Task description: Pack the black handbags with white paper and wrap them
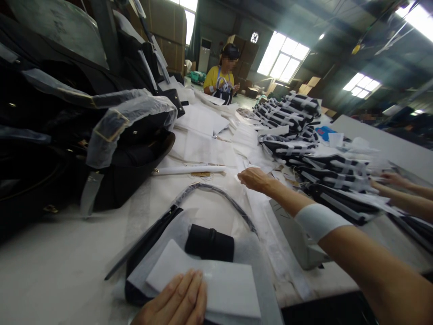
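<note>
Lying with its fingers pressed together, the left hand (182, 295) touches a white sheet (226, 284) on the black handbag (138, 256), upon the table (67, 271). The right hand (255, 178) reaches beyond the handbag, fingers curled; whether they pinch something, I cannot tell.

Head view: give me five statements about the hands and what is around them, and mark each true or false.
1. The left hand lies on a white sheet. True.
2. The right hand rests on the small black piece. False: the right hand is well beyond the small black piece and apart from it.
3. A strap arches on the far side of the small black piece. True.
4. A white band circles the left wrist. False: the white band is around the right forearm.
5. A person in a yellow top is in the background. True.
</note>
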Demonstrator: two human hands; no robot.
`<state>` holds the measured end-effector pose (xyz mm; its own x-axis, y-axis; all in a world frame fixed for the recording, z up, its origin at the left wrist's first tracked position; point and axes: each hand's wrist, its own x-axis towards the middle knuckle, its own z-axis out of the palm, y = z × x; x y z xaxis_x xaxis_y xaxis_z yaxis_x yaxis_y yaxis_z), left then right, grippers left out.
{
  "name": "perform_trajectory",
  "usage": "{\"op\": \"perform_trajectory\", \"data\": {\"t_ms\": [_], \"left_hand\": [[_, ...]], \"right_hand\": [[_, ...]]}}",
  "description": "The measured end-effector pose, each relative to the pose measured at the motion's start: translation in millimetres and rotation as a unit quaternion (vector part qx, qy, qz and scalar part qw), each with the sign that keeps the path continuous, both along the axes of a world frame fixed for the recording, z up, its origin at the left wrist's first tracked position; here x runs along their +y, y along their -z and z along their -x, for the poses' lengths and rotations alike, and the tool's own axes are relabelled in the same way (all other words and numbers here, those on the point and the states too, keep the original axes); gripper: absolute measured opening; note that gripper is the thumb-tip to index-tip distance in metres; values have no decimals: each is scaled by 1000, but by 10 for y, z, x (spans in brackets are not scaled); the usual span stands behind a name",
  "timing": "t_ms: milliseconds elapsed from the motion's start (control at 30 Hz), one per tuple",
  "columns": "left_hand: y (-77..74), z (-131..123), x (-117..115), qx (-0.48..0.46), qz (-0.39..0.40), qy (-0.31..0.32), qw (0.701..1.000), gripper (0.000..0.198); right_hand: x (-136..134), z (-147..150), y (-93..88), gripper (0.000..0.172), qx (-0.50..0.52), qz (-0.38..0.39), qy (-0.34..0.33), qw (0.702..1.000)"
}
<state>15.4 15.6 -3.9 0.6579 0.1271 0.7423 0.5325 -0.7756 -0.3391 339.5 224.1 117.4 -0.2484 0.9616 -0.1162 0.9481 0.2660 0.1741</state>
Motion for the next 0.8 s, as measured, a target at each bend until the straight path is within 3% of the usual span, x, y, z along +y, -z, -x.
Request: {"op": "perform_trajectory", "data": {"t_ms": [200, 333, 433, 533, 667, 800], "left_hand": [[89, -32, 69, -37, -33, 27, 998, 42], [56, -22, 14, -50, -19, 31, 998, 43], [-9, 9, -53, -25, 7, 22, 999, 38], [-68, 43, -112, -9, 43, -1, 999, 36], [-114, 69, -145, 3, 59, -11, 998, 33], [-147, 76, -143, 15, 73, -3, 997, 22]], "right_hand": [[7, 157, -150, 28, 67, -104, 75, 990], [-170, 494, -220, 44, 154, -81, 80, 981], [-593, 889, -197, 47, 274, 22, 30, 961], [-1206, 1166, -191, 31, 316, 116, -12, 942], [-1930, 1166, -190, 20, 199, 124, -11, 972], [-2327, 1083, -59, 22, 256, 154, -33, 954]]}}
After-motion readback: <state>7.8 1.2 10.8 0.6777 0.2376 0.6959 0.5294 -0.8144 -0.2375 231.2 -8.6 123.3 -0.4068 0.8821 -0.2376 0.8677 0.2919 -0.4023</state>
